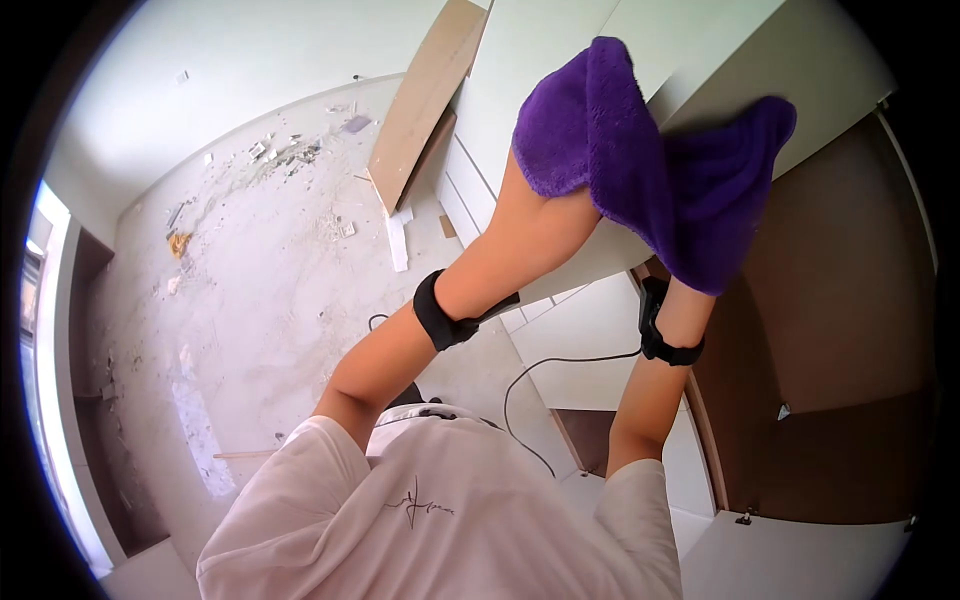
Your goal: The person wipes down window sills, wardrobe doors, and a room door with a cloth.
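Observation:
A fluffy purple cloth covers both of my hands, lying up against a pale cabinet panel. My left hand reaches in from the lower left and grips one part of the cloth; its fingers are hidden beneath the folds. From below, my right hand holds the cloth's other part, also with fingers out of sight. Each wrist or forearm wears a black strap with a small device. A thin black cable runs from the right wrist device down toward my waist.
At right, a cabinet's brown interior stands exposed, with metal hinges along its edge. A brown board leans on the white cabinets. Debris litters the dusty floor. A window is at far left.

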Demonstrator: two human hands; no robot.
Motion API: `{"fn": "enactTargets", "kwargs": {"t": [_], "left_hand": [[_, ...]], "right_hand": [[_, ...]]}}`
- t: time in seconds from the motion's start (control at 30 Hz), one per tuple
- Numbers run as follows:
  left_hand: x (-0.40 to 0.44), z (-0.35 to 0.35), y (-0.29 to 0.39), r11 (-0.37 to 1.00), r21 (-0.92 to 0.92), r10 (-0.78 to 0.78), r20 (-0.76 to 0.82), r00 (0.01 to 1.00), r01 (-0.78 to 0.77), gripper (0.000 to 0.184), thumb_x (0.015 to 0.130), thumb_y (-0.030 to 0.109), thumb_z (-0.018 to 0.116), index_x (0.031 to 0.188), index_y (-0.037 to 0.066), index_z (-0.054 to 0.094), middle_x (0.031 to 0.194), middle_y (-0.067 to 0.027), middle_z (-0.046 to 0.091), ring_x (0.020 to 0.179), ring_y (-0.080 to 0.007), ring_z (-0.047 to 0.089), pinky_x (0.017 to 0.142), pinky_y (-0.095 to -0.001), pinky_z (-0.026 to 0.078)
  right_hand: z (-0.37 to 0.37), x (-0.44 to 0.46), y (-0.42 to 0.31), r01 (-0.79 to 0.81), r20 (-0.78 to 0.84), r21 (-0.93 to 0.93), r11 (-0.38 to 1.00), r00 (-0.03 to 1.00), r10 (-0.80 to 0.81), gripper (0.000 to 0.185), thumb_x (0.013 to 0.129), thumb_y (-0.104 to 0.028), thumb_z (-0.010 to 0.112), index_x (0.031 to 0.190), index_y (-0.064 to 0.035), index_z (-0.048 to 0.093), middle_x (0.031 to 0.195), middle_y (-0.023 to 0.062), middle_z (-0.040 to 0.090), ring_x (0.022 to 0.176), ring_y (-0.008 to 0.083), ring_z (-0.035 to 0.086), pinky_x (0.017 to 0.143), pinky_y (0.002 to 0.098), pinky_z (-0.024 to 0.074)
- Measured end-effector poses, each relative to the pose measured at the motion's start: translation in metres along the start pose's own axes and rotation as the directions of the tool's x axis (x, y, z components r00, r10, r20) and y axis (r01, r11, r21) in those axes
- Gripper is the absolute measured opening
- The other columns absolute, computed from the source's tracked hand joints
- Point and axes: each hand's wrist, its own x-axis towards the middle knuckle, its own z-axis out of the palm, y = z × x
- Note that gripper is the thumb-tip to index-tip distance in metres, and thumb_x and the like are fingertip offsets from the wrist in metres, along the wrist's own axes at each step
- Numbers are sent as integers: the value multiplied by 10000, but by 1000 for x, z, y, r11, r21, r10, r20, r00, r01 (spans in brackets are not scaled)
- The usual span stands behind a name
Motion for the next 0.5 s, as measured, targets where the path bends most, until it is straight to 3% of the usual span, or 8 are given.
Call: {"fn": "enactTargets", "kwargs": {"t": [0.1, 0.17, 0.23, 0.3, 0.37, 0.43, 0.47, 0.5], "left_hand": [[-15, 2, -20, 987, 116, 102, 50, 994, -107, 468, 910, 137, 666, 1343, 0, 553, 1275, -157, 619, 1201, -290, 572, 1050, -415, 422], [-47, -11, -47, 920, 363, 114, 118, 986, -149, 482, 920, 183, 658, 1362, 23, 550, 1332, -193, 588, 1285, -370, 514, 1101, -466, 373], [-83, -27, -65, 939, 317, -175, 111, 978, 132, 443, 939, 221, 630, 1331, 25, 564, 1281, -179, 623, 1192, -381, 582, 1023, -441, 449], [-113, -49, -90, 894, 396, -293, 158, 943, 211, 431, 959, 225, 608, 1330, 12, 555, 1195, -177, 663, 1082, -369, 640, 954, -415, 494], [-117, -60, -90, 859, 432, -386, 198, 901, 273, 438, 965, 228, 604, 1341, 9, 546, 1168, -178, 672, 1056, -359, 653, 943, -412, 500], [-99, -52, -64, 867, 204, -479, 88, 873, 455, 462, 968, 236, 608, 1365, 12, 531, 1216, -184, 646, 1125, -347, 620, 989, -412, 475], [-90, -44, -59, 918, 218, -353, 76, 933, 330, 501, 954, 224, 633, 1393, 17, 511, 1314, -194, 573, 1202, -351, 560, 1035, -416, 440], [-81, -36, -54, 950, 239, -220, 62, 974, 200, 544, 939, 212, 658, 1421, 22, 491, 1413, -204, 500, 1278, -356, 500, 1081, -420, 405]], "right_hand": [[15, -24, -4, 11, 13, -5, 1000, 1000, -11, 774, 977, -305, 637, 1556, 0, 223, 1552, 206, 338, 1415, 295, 370, 1181, 375, 294], [32, -57, -7, -1, 46, -33, 999, 999, 3, 769, 984, -299, 627, 1561, -2, 216, 1557, 207, 335, 1421, 295, 367, 1185, 375, 290], [51, -97, -12, -27, 77, -74, 997, 996, 33, 763, 991, -293, 617, 1567, -4, 209, 1562, 207, 332, 1426, 295, 363, 1190, 375, 285], [57, -124, -6, -116, 77, -11, 993, 990, 117, 757, 998, -287, 607, 1572, -7, 202, 1567, 208, 328, 1431, 295, 360, 1195, 375, 280], [43, -137, 18, -248, 72, 158, 956, 968, 239, 649, 1057, -258, 527, 1578, -34, 211, 1577, 133, 354, 1419, 242, 385, 1191, 345, 291], [30, -139, 52, -400, 150, 221, 889, 915, 375, 767, 1028, -370, 572, 1587, -20, 179, 1606, 159, 296, 1436, 249, 357, 1205, 350, 272], [22, -92, -11, -75, 83, -263, 962, 992, 100, 775, 1023, -381, 581, 1583, -17, 186, 1599, 161, 305, 1433, 255, 359, 1202, 353, 282], [12, -69, -18, -51, 50, -279, 959, 996, 68, 775, 1023, -381, 580, 1583, -17, 185, 1599, 161, 303, 1434, 255, 357, 1202, 354, 281]]}}
